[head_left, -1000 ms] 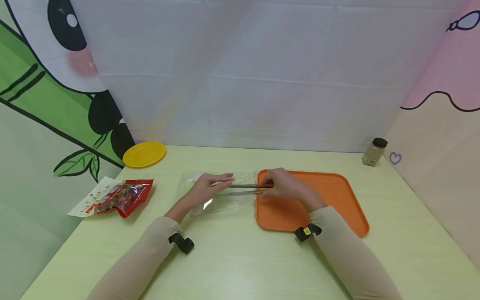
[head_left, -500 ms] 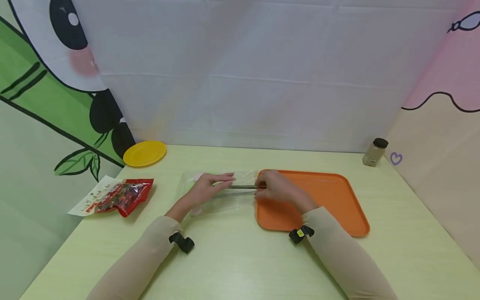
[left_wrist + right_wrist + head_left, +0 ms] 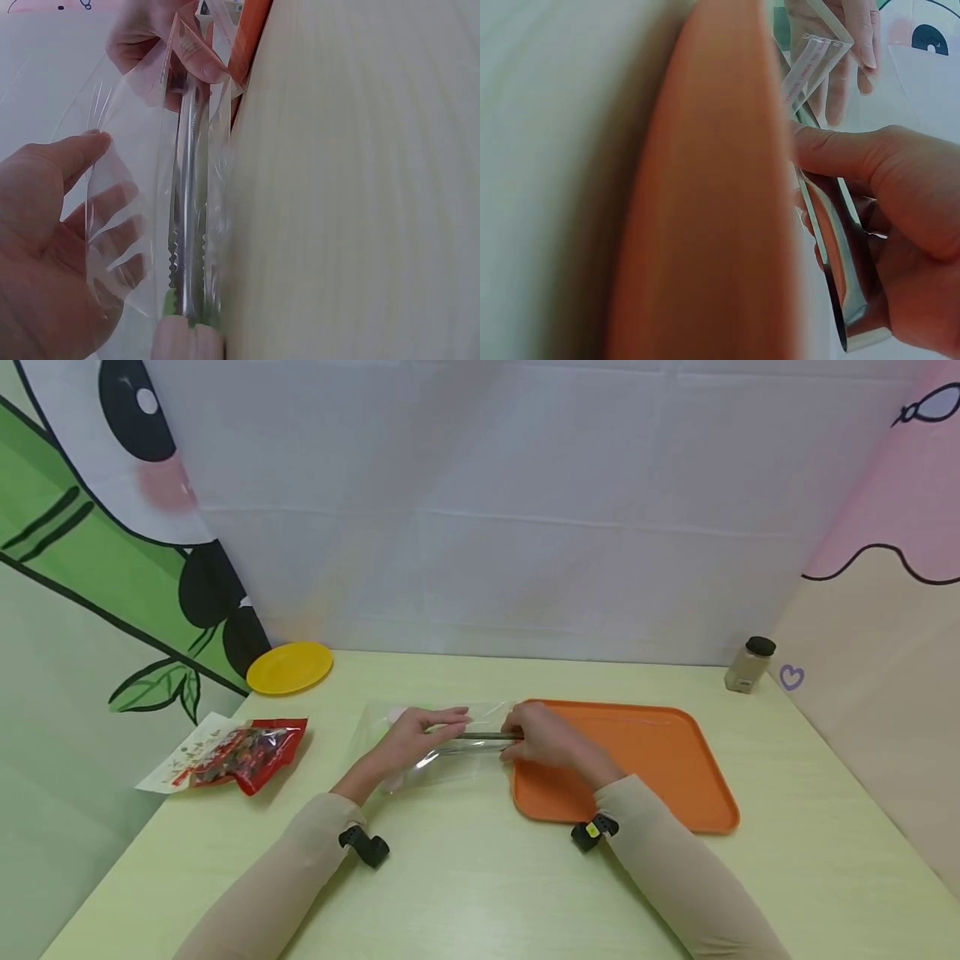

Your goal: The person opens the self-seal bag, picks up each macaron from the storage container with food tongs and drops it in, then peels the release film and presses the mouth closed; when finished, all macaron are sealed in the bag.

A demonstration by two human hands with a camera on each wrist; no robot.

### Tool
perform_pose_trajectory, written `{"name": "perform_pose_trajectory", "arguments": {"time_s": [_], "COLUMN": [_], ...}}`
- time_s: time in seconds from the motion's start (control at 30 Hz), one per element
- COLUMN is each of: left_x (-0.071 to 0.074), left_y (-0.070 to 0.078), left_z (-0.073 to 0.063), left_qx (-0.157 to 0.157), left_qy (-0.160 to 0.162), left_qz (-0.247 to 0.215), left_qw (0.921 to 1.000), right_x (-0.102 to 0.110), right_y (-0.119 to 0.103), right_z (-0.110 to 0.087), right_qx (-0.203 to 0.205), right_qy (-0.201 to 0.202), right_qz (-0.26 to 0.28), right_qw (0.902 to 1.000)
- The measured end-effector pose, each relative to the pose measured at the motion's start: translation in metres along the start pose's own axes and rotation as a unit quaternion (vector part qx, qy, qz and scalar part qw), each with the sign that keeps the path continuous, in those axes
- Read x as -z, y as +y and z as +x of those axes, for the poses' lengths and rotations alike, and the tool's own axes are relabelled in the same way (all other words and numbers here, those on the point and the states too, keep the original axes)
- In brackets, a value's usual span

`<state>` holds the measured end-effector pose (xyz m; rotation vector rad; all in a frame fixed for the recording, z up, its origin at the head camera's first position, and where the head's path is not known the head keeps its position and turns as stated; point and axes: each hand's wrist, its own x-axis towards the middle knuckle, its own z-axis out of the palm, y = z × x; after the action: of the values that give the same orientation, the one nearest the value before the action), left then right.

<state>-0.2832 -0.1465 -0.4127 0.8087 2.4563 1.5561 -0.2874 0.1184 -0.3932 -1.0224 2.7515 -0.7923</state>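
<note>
My right hand (image 3: 551, 739) grips metal tongs (image 3: 187, 165) near their bent end, just over the left edge of the orange tray (image 3: 630, 802). The tongs' serrated part lies within a clear plastic bag (image 3: 450, 768); past it, green and pale pink parts (image 3: 187, 337) show in the left wrist view. My left hand (image 3: 412, 739) touches the bag with extended fingers, seen through the film, and the thumb apart from them. In the right wrist view, the bag's printed strip (image 3: 806, 71) is beyond my right thumb, and the tongs' bent end (image 3: 866, 337) is under my palm.
A yellow plate (image 3: 288, 668) sits at the back left of the table. In front of it lies a red and white food packet (image 3: 232, 756). At the back right stands a jar (image 3: 748, 667) with a black lid, near the table's edge.
My right hand has moved left with the tongs, from over the tray toward my left hand. The tongs' two arms now look closer together. My left hand has stayed in place.
</note>
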Motion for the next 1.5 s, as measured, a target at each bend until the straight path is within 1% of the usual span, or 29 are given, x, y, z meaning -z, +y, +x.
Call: {"name": "perform_pose_trajectory", "arguments": {"time_s": [0.13, 0.17, 0.33, 0.37, 0.4, 0.47, 0.7, 0.93, 1.17, 1.33, 1.5], "left_x": [0.000, 0.000, 0.000, 0.000, 0.000, 0.000, 0.002, 0.002, 0.002, 0.001, 0.001], "left_y": [-0.001, 0.004, 0.004, 0.004, -0.001, -0.001, 0.001, 0.000, -0.001, 0.001, 0.002], "left_z": [-0.001, -0.002, -0.001, -0.001, 0.000, 0.000, 0.000, 0.001, 0.001, 0.000, -0.001], "left_qx": [0.004, 0.008, 0.011, 0.012, 0.008, 0.006, 0.005, -0.001, 0.004, 0.004, 0.021], "left_qy": [-0.001, -0.002, -0.003, -0.004, -0.004, -0.004, -0.005, -0.008, -0.008, -0.005, -0.003], "left_qz": [-0.004, -0.008, -0.020, -0.020, -0.018, -0.012, -0.006, -0.011, -0.012, -0.005, -0.021], "left_qw": [1.0000, 0.9999, 0.9997, 0.9997, 0.9998, 0.9999, 1.0000, 0.9999, 0.9999, 1.0000, 0.9995], "right_x": [-0.002, -0.002, -0.003, -0.003, -0.003, -0.003, -0.002, -0.001, 0.001, 0.003, 0.010], "right_y": [0.000, 0.000, -0.001, -0.001, -0.001, -0.001, -0.003, -0.004, -0.005, -0.001, 0.006], "right_z": [-0.001, -0.001, -0.001, 0.000, 0.000, 0.000, 0.002, 0.001, -0.002, -0.004, -0.012], "right_qx": [-0.005, -0.003, 0.000, -0.001, -0.001, -0.002, -0.004, -0.021, -0.027, -0.022, 0.001], "right_qy": [-0.002, 0.000, 0.001, 0.000, -0.001, -0.002, -0.008, -0.012, -0.015, -0.011, -0.004], "right_qz": [-0.006, -0.006, -0.008, -0.006, -0.005, -0.004, -0.007, 0.003, 0.007, 0.017, 0.033], "right_qw": [1.0000, 1.0000, 1.0000, 1.0000, 1.0000, 1.0000, 0.9999, 0.9997, 0.9995, 0.9996, 0.9995]}}
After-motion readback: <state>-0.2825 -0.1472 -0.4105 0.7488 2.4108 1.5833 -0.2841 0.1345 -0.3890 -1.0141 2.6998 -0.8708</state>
